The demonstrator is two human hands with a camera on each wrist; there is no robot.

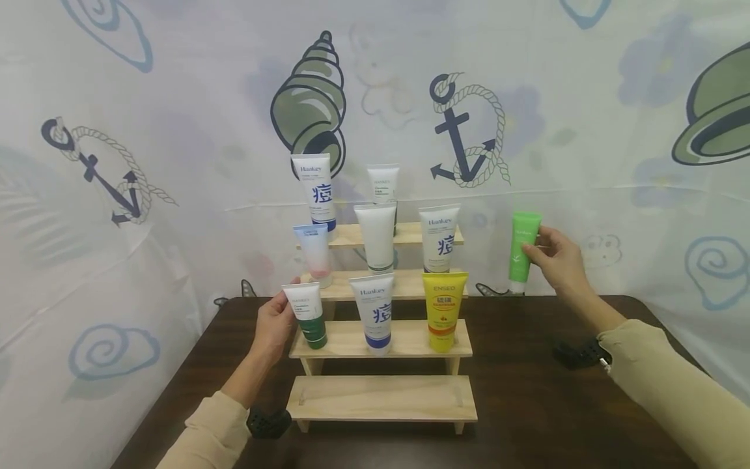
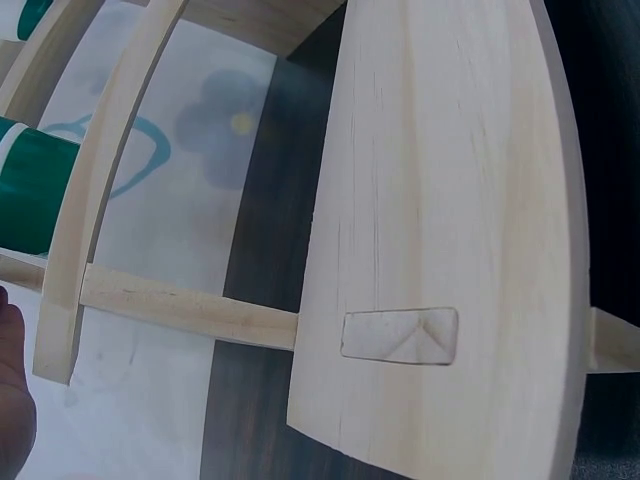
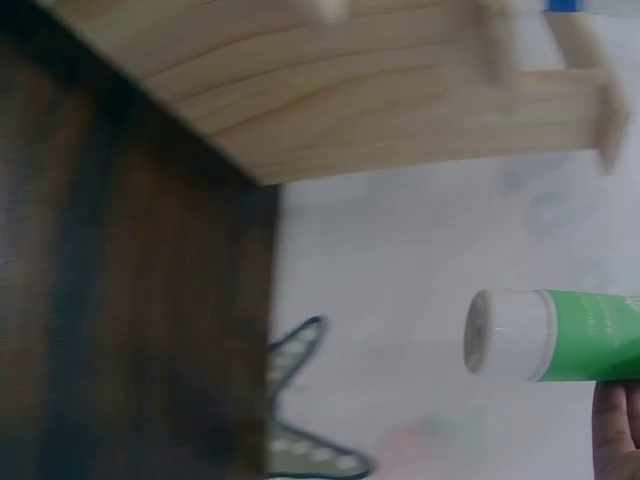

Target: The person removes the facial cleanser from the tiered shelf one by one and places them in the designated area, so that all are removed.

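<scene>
My right hand (image 1: 559,259) pinches a light green tube (image 1: 523,251) with a white cap, cap down, in the air right of the rack. That tube's cap end (image 3: 510,333) shows in the right wrist view. My left hand (image 1: 274,329) is beside a white and dark green tube (image 1: 308,316) at the left end of a lower tier. Some of its fingers are hidden behind this tube, so their grip is unclear. A white and blue tube (image 1: 375,312) and a yellow tube (image 1: 444,312) stand on the same tier.
The stepped wooden rack (image 1: 381,398) stands on a dark table (image 1: 539,404). Higher tiers hold a pale blue and pink tube (image 1: 314,251), a plain white tube (image 1: 377,238) and several others. A patterned curtain (image 1: 205,98) hangs behind.
</scene>
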